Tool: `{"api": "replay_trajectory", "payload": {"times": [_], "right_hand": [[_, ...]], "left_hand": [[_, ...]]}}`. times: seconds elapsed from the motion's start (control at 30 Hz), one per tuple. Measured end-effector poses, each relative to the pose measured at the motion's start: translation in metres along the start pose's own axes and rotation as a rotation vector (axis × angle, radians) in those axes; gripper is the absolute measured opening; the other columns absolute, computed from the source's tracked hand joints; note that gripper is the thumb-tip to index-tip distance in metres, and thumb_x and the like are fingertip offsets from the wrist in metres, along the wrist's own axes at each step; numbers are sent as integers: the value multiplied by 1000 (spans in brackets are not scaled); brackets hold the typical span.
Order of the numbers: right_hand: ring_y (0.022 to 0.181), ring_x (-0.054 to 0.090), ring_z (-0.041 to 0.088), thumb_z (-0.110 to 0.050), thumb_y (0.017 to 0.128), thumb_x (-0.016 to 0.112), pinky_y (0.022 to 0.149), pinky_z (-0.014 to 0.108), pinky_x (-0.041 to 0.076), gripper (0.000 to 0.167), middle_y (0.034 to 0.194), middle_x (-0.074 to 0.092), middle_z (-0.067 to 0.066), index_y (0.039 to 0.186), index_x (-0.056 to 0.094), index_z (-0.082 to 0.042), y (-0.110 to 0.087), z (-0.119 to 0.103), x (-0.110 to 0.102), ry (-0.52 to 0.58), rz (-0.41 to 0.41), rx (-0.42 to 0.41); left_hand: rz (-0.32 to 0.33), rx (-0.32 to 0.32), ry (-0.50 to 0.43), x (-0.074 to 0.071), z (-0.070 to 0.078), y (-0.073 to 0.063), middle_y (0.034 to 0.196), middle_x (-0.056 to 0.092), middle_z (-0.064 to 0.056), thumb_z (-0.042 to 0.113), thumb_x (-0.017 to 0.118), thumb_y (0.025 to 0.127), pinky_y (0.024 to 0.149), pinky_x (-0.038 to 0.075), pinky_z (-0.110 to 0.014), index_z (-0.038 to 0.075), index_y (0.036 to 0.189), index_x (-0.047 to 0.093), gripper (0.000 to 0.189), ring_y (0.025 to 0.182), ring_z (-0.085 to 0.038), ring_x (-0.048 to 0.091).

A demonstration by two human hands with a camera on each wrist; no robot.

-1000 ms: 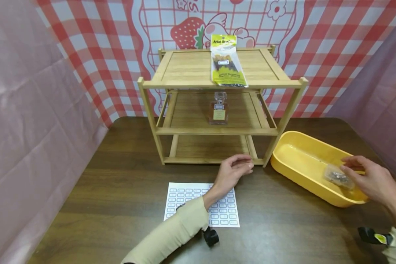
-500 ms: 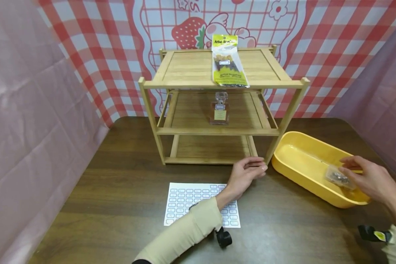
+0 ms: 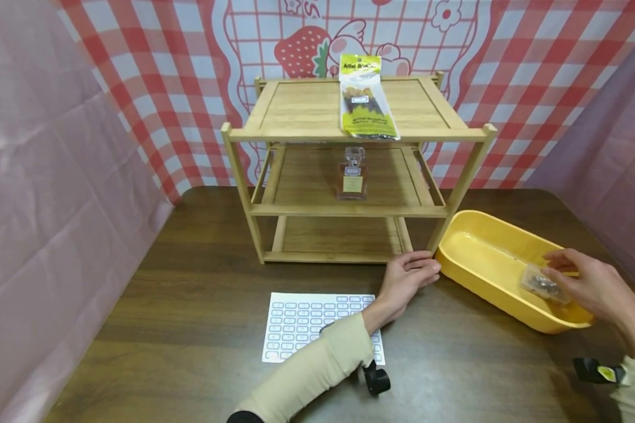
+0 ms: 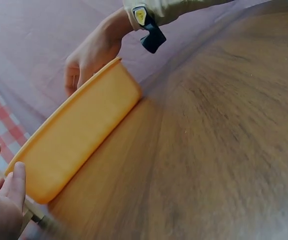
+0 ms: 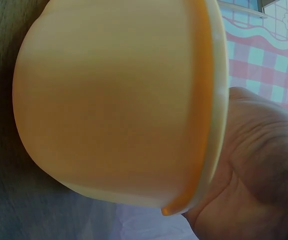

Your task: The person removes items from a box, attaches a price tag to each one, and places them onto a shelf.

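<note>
My left hand (image 3: pixel 404 282) is beside the shelf's front right foot, its fingers loosely bent with nothing seen between them. In the left wrist view its fingertips (image 4: pixel 18 175) are by the near end of the yellow bin (image 4: pixel 79 135); contact is unclear. My right hand (image 3: pixel 595 288) hangs over the bin's right end, thumb and fingers slightly apart. Just under the thumb, a small clear plastic box (image 3: pixel 542 285) of dark metal pieces lies in the bin (image 3: pixel 481 252). In the right wrist view the bin's end wall (image 5: pixel 119 110) hides the fingers.
A three-tier wooden shelf (image 3: pixel 344 210) stands at the back. A bag of artist brushes (image 3: pixel 367 111) lies on its top, a perfume bottle (image 3: pixel 351 179) on the middle tier. A sheet of label stickers (image 3: pixel 301 323) lies on the table, partly under the left forearm.
My left hand has moved right along the shelf's front to the bin's near corner, uncovering more of the label sheet. My right hand and the plastic box have barely moved.
</note>
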State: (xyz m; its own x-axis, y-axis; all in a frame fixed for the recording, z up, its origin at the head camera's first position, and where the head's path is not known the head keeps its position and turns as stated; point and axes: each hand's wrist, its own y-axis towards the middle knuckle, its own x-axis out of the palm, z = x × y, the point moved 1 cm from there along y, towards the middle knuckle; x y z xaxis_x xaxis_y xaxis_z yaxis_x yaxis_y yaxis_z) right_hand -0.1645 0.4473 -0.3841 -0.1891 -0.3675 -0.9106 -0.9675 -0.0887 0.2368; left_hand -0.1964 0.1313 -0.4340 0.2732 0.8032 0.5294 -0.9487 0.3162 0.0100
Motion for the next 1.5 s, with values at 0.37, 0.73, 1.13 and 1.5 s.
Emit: {"api": "replay_trajectory", "payload": {"times": [0.37, 0.73, 1.13, 1.5], "right_hand": [[97, 62, 58, -6, 95, 73, 75, 55, 48, 29, 102, 67, 36, 112, 61, 13, 2, 1, 1, -16, -27, 21], [97, 62, 58, -6, 95, 73, 75, 56, 48, 30, 103, 66, 37, 112, 60, 14, 1, 5, 0, -30, -21, 19], [97, 61, 59, -6, 95, 72, 77, 66, 45, 28, 101, 66, 37, 111, 60, 14, 1, 8, 1, -36, -23, 12], [92, 62, 57, -11, 95, 74, 76, 68, 48, 33, 97, 66, 37, 108, 61, 17, 5, 9, -2, -66, -86, 29]], "left_hand": [[90, 27, -1, 10, -6, 4, 90, 72, -7, -16, 67, 90, 82, 61, -29, -14, 116, 66, 26, 99, -43, 71], [184, -13, -32, 25, -11, 6, 83, 69, -8, -16, 70, 88, 78, 61, -29, -11, 106, 70, 18, 88, -32, 74], [272, 10, -61, 39, -19, 6, 79, 67, -9, -18, 72, 85, 75, 62, -30, -7, 96, 69, 16, 78, -26, 72], [375, 75, -81, 53, -23, 4, 74, 64, -7, -19, 75, 81, 65, 62, -27, -4, 89, 64, 20, 62, -14, 64]]}}
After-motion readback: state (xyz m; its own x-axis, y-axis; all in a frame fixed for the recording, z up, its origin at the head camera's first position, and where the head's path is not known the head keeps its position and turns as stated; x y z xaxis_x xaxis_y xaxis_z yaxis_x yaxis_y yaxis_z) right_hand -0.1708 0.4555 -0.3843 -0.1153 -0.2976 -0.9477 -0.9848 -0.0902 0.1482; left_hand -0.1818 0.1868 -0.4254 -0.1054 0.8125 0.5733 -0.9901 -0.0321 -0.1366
